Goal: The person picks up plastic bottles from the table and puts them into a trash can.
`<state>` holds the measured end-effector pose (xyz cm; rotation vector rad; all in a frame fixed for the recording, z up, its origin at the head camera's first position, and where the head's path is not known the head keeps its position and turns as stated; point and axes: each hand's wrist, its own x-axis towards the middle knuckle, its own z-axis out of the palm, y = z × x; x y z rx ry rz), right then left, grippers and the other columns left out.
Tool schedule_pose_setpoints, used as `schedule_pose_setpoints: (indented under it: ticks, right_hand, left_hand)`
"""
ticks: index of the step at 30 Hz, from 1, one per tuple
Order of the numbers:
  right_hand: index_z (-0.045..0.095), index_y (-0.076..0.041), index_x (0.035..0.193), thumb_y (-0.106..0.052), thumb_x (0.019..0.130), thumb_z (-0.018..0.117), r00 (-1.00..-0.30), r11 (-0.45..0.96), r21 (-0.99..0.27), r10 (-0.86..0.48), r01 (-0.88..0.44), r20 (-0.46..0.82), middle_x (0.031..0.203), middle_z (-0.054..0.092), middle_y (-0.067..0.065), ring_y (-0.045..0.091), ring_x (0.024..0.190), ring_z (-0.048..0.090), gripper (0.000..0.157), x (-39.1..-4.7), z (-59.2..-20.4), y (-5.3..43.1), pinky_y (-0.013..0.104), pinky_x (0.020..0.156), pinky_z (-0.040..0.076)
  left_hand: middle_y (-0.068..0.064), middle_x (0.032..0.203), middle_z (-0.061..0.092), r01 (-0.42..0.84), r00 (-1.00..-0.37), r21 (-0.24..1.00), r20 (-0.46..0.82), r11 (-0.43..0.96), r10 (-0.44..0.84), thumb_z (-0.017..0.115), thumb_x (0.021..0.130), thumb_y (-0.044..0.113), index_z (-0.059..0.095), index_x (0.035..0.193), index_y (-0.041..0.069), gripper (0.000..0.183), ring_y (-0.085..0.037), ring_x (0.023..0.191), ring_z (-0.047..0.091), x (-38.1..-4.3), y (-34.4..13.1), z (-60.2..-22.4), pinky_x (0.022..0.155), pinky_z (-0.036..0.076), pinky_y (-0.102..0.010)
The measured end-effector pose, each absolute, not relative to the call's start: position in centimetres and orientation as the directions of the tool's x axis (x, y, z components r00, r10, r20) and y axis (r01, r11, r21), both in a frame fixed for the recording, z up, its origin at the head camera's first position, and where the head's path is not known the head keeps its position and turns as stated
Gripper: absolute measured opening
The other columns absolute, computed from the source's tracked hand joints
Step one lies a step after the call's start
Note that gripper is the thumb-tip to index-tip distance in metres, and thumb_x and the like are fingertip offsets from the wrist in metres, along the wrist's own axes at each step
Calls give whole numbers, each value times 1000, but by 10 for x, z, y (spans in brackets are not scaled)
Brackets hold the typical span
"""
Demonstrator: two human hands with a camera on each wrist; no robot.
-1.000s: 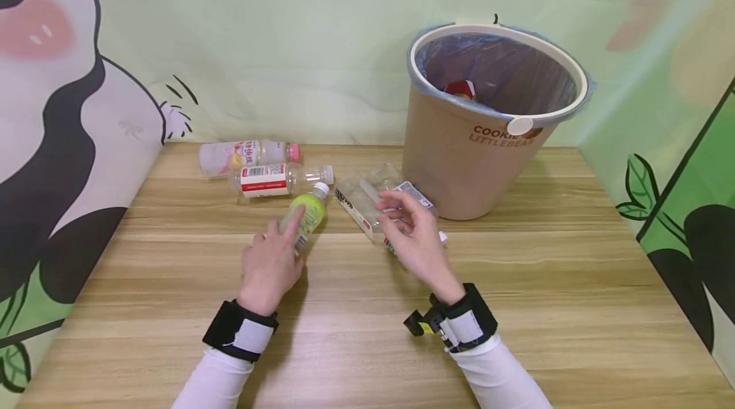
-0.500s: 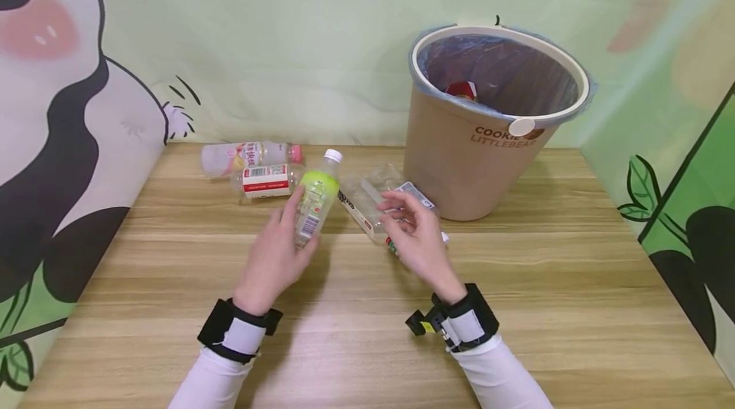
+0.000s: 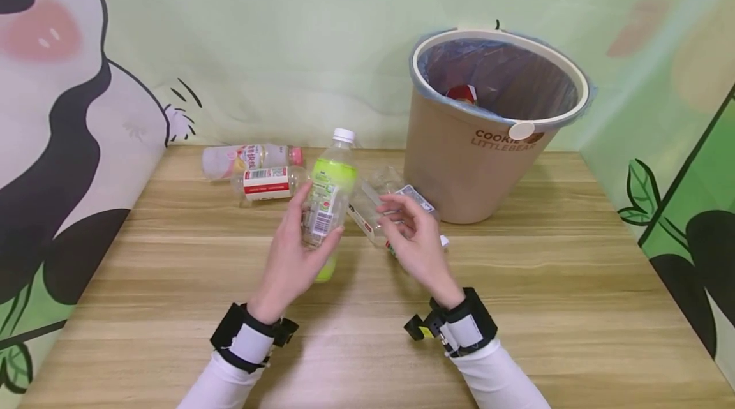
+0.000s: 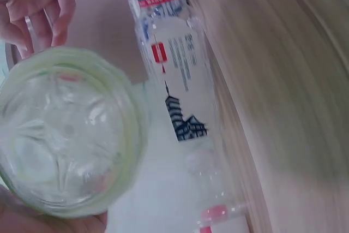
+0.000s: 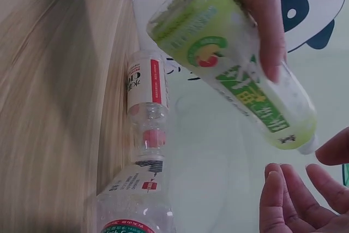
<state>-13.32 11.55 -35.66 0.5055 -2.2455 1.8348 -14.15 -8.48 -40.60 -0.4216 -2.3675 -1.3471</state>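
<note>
- My left hand (image 3: 289, 259) grips a green-labelled clear plastic bottle (image 3: 330, 201) above the wooden table (image 3: 551, 307).
- My right hand (image 3: 422, 246): empty, loosely bent.
- Partway, likely: round beige bin (image 3: 459, 160) holds something red (image 3: 461, 94); clear plastic bottles (image 3: 267, 183) remain outside.

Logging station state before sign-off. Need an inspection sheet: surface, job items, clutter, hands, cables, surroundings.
Surface: wood-grain tabletop, no spill seen.
Job's things: green-labelled bottle, white cap on, held off the tabletop; COOKIE LITTLEBEAR bin, bag-lined, red item inside.
Clutter: red-labelled bottle and pink-capped bottle lying at left; pagoda-labelled bottle lying near the bin, part-hidden in the head view.
Hands: left hand holds the green-labelled bottle; right hand holds nothing.
Cables: nothing seen.
Surroundings: panda-print backdrop behind.
</note>
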Motion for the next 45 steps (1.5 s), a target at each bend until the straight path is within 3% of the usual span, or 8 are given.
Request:
schedule_pose_setpoints:
  ticks: [3, 7, 10, 17, 24, 29, 39, 45]
  right_hand:
    - [56, 8, 116, 9, 87, 55, -920, 167, -907, -138, -387, 367, 106, 61, 27, 37, 93, 60, 29, -132, -357, 115, 46, 79, 53]
    - [55, 7, 119, 8, 88, 55, -923, 146, -916, -157, -373, 350, 108, 61, 26, 36, 96, 60, 31, -131, -358, 113, 37, 80, 54]
    - [54, 6, 121, 8, 88, 54, -921, 135, -918, -176, -373, 348, 111, 60, 24, 35, 97, 59, 33, -130, -358, 111, 31, 81, 53]
    - [45, 3, 137, 4, 91, 54, -916, 161, -916, -231, -368, 327, 122, 57, 23, 36, 102, 58, 47, -124, -353, 107, 41, 85, 54]
    - [38, -4, 144, -1, 93, 55, -892, 154, -900, -277, -408, 357, 133, 51, 20, 31, 111, 56, 54, -128, -364, 109, 36, 90, 51]
    - [34, -19, 148, -8, 93, 58, -868, 147, -881, -304, -450, 392, 142, 44, 12, 28, 116, 53, 60, -139, -385, 112, 35, 93, 50]
    - [21, -13, 152, -6, 89, 61, -873, 218, -882, -367, -417, 322, 153, 26, 13, 32, 121, 47, 75, -126, -353, 112, 43, 90, 50]
    - [25, -8, 150, -4, 85, 66, -861, 251, -850, -355, -463, 364, 150, 31, 16, 31, 117, 49, 77, -126, -345, 117, 44, 88, 50]
  left_hand:
    - [-18, 111, 58, 421, -893, 794, 447, 439, 46, 73, 83, 21, 22, 148, 15, 83, -24, 87, 59, -137, -79, -401, 64, 54, -36]
    - [-22, 106, 60, 424, -896, 827, 442, 369, 39, 70, 84, 11, 24, 144, 7, 76, -27, 85, 59, -126, -70, -384, 65, 52, -38]
    - [-23, 108, 59, 420, -902, 851, 430, 314, 40, 68, 84, 6, 25, 141, 2, 71, -28, 84, 60, -119, -65, -372, 67, 53, -39]
    - [-22, 120, 56, 359, -933, 911, 351, 202, 75, 65, 87, 6, 24, 135, 1, 63, -29, 95, 61, -115, -59, -371, 76, 55, -39]
    - [-25, 124, 55, 389, -920, 906, 374, 166, 115, 54, 95, 8, 26, 132, -3, 48, -33, 102, 60, -114, -57, -375, 82, 54, -42]
    - [-26, 131, 51, 405, -913, 896, 385, 183, 138, 47, 99, 8, 31, 129, -5, 37, -34, 114, 55, -113, -57, -374, 94, 48, -45]
    - [-17, 136, 50, 425, -904, 848, 384, 315, 187, 38, 103, 21, 37, 139, 5, 40, -27, 120, 51, -126, -62, -400, 98, 45, -44]
    - [-10, 141, 46, 469, -883, 785, 422, 405, 206, 41, 102, 20, 38, 142, 10, 42, -26, 120, 52, -128, -67, -399, 96, 47, -42]
